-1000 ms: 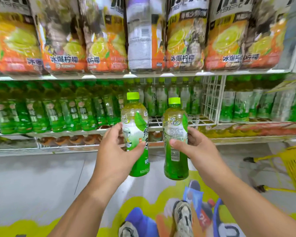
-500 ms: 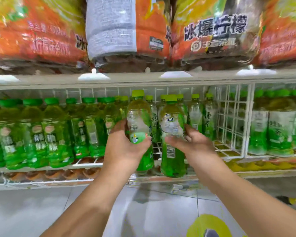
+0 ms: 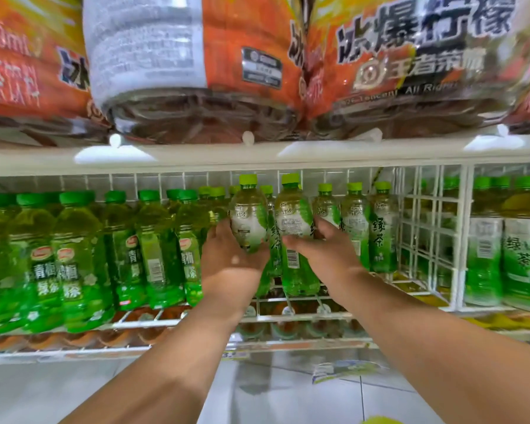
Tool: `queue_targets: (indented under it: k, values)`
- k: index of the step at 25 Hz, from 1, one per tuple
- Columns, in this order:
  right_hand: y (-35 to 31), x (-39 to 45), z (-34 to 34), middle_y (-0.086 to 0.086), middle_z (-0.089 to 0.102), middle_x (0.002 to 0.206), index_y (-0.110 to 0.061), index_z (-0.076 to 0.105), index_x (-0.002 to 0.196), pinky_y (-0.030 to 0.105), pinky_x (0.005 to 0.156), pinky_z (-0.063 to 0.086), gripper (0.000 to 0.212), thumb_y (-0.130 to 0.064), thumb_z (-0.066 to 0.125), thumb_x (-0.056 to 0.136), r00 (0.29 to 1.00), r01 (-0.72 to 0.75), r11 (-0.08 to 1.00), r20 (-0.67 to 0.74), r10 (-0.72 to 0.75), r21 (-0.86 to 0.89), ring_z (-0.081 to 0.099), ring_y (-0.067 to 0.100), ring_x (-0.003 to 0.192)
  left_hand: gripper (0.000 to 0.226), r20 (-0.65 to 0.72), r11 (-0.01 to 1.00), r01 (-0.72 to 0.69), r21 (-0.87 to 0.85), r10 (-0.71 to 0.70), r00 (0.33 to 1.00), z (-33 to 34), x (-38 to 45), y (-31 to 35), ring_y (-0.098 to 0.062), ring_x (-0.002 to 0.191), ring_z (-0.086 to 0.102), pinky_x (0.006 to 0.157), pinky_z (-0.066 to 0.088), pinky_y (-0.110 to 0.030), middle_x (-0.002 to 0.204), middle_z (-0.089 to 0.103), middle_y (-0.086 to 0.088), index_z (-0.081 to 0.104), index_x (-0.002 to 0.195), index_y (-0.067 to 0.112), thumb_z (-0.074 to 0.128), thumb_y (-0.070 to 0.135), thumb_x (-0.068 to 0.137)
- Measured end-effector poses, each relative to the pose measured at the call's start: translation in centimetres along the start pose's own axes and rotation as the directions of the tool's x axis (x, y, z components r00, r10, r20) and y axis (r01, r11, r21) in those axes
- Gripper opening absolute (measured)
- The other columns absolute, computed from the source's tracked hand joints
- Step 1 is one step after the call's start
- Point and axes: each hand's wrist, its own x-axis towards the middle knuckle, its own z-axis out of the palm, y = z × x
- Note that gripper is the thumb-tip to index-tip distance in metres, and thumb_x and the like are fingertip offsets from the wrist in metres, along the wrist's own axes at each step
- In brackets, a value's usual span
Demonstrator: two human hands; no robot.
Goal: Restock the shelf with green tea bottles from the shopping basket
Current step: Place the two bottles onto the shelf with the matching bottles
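Far left of the shelf [image 3: 196, 322]: rows of darker green plum-tea bottles [image 3: 74, 264], packed to the front edge. Not your slot, keep clear of them.

Your left hand [image 3: 231, 264] is curled round the lower body of the left green tea bottle [image 3: 248, 221], thumb on the near side, cap up, bottle upright and raised above the wire floor. Grip is firmly closed on it; fingertips on the far side are hidden.

Just right, your right hand [image 3: 322, 249] wraps the right green tea bottle [image 3: 294, 237] at mid-label, barcode facing you, also upright. Grip closed on it too. The two bottles are touching or nearly so; can't tell which.

Right of your hands: a short row of matching bottles [image 3: 380, 228] stands at the back against the white wire divider [image 3: 432, 240], with bare wire floor in front. That gap looks like the slot. Past the divider, larger green tea bottles [image 3: 520, 258], different size, ignore.

Above: heavy orange multipacks [image 3: 257, 56] hang over the upper shelf lip, so headroom is tight.

To do it well: keep both bottles vertical and low enough for the caps to clear the upper shelf. Push them in toward the back row, bases down flat on the wire rails, not straddling a gap. Set one first if they crowd each other. Turn labels to the front. Let go only once each stands steady; a tipped bottle would likely knock the row.

The basket isn't in view.
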Motion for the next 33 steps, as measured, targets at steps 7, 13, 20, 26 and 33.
queue_targets:
  k: [7, 13, 20, 26, 33]
  values:
    - [2.1, 2.1, 1.0, 0.003, 0.044, 0.159, -0.018, 0.041, 0.155, 0.032, 0.109, 0.039, 0.09, -0.042, 0.085, 0.08, 0.998, -0.002, 0.994, -0.06, -0.005, -0.113, 0.048, 0.023, 0.141, 0.069, 0.106, 0.995, -0.007, 0.104, -0.004, 0.994, 1.8, 1.4, -0.5, -0.029, 0.11, 0.059, 0.094, 0.05, -0.035, 0.138, 0.04, -0.012, 0.049, 0.132, 0.005, 0.078, 0.041, 0.081]
    - [1.8, 3.3, 1.6, 0.01, 0.052, 0.152, -0.015, 0.041, 0.154, 0.027, 0.089, 0.048, 0.085, -0.048, 0.078, 0.085, 0.997, -0.017, 0.935, -0.074, -0.01, -0.356, 0.06, 0.026, 0.127, 0.088, 0.153, 0.955, -0.011, 0.296, -0.036, 0.988, 2.9, 2.1, 0.4, -0.035, 0.122, 0.059, 0.099, 0.05, -0.039, 0.147, 0.032, -0.02, 0.03, 0.147, 0.001, 0.073, 0.049, 0.087]
    - [1.2, 3.4, 1.7, 0.016, 0.053, 0.148, -0.012, 0.037, 0.155, 0.049, 0.089, 0.058, 0.084, -0.053, 0.07, 0.09, 1.0, -0.014, 0.838, 0.005, 0.02, -0.546, 0.068, 0.035, 0.11, 0.076, 0.132, 0.901, -0.093, 0.423, 0.04, 0.99, 2.9, 2.7, 1.1, -0.036, 0.111, 0.064, 0.07, 0.05, -0.043, 0.126, 0.053, -0.014, 0.029, 0.134, 0.01, 0.074, 0.049, 0.086]
    - [0.7, 2.6, 0.9, 0.007, 0.064, 0.126, -0.018, 0.035, 0.155, 0.037, 0.066, 0.058, 0.076, -0.05, 0.066, 0.094, 0.997, -0.002, 0.827, 0.06, 0.044, -0.563, 0.069, 0.019, 0.078, 0.069, 0.201, 0.93, -0.093, 0.356, 0.021, 0.979, 3.1, 2.1, -0.1, -0.037, 0.119, 0.061, 0.084, 0.055, -0.047, 0.139, 0.044, -0.012, 0.025, 0.138, 0.011, 0.068, 0.041, 0.093]
    - [-0.8, -1.1, -1.2, 0.011, 0.035, 0.159, -0.015, 0.024, 0.159, 0.039, 0.115, 0.038, 0.075, -0.054, 0.052, 0.1, 0.975, 0.209, 0.583, 0.215, -0.059, -0.785, 0.037, 0.029, 0.145, 0.066, 0.265, 0.835, -0.363, 0.414, 0.271, 0.925, -1.9, -1.7, -2.6, -0.034, 0.134, 0.044, 0.095, 0.051, -0.044, 0.148, 0.04, -0.012, 0.036, 0.149, 0.017, 0.06, 0.045, 0.095]
